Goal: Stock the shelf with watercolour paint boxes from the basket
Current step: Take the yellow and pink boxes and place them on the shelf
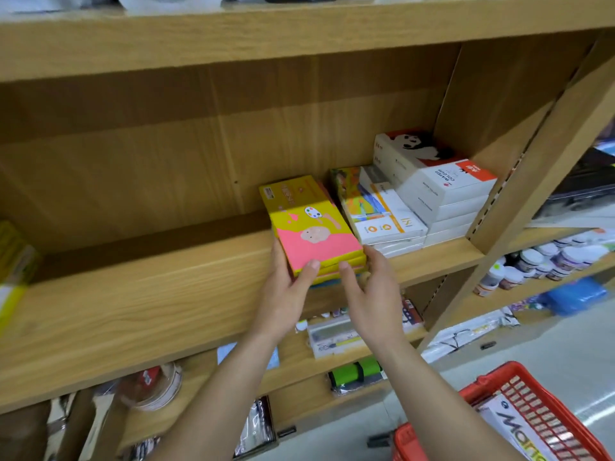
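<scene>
**Two hands hold the paint box**

The yellow and pink paint box (309,227) lies on top of a small pile on the wooden shelf (166,287), just beside the white boxes (432,191). The left hand (286,291) grips its left front corner. The right hand (369,291) grips its right front corner. The red basket (545,417) sits low on the right with another box (512,430) inside.

Left of the yellow-and-pink box stack (309,224), the shelf board (133,294) lies open as far as the yellow packs (10,261) at its left end, with free height up to the upper board (233,38). Right of the stack, a low pile of white-and-orange boxes (382,211) sits just beside it, then a taller pile of white panda boxes (439,184) against the side panel (492,104). The left hand (286,294) and right hand (372,294) hold the stack's near end, blocking its front.
</scene>
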Available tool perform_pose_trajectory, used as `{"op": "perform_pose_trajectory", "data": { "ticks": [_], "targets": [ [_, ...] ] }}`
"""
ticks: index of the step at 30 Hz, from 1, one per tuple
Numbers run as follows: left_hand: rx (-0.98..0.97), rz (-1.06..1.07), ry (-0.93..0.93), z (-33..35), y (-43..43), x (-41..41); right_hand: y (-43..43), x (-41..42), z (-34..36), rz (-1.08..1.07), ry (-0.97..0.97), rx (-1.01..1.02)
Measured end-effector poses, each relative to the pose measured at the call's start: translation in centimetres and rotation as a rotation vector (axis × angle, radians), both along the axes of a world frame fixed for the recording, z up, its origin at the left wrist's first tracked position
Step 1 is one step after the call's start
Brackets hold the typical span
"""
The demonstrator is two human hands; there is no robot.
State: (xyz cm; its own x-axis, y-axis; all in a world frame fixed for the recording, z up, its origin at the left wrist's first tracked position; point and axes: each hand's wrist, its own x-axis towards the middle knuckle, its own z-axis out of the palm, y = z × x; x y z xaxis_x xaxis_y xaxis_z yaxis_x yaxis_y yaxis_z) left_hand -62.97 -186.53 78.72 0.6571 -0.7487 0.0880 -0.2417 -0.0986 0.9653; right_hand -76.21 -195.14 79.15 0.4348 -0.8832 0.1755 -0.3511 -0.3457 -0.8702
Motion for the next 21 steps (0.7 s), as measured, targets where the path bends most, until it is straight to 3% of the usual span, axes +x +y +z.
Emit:
{"op": "perform_pose_trajectory", "data": {
  "ticks": [3, 9, 13, 18, 21],
  "targets": [
    [0.072, 0.009, -0.059, 0.3, -2.9, -0.2, -0.9, -1.6, -1.3, -0.1, 0.019, -0.083],
    [0.37, -0.008, -0.224, 1.5, -4.4, 1.1, -3.0, -2.4, -1.7, 0.062, 0.088, -0.122],
    [0.409, -0.025, -0.317, 1.8, -4.3, 2.0, -2.8, -1.4, -1.3, 0.037, 0.101, -0.115],
    [0.435, 0.017, -0.43, 1.6, -4.6, 2.0, -3.0, -1.2, -1.9, 0.067, 0.279, -0.209],
    [0.432, 0.049, -0.405, 2.1, -4.2, 1.6, -3.6, -2.3, -2.2, 0.132, 0.288, -0.21]
  ]
}}
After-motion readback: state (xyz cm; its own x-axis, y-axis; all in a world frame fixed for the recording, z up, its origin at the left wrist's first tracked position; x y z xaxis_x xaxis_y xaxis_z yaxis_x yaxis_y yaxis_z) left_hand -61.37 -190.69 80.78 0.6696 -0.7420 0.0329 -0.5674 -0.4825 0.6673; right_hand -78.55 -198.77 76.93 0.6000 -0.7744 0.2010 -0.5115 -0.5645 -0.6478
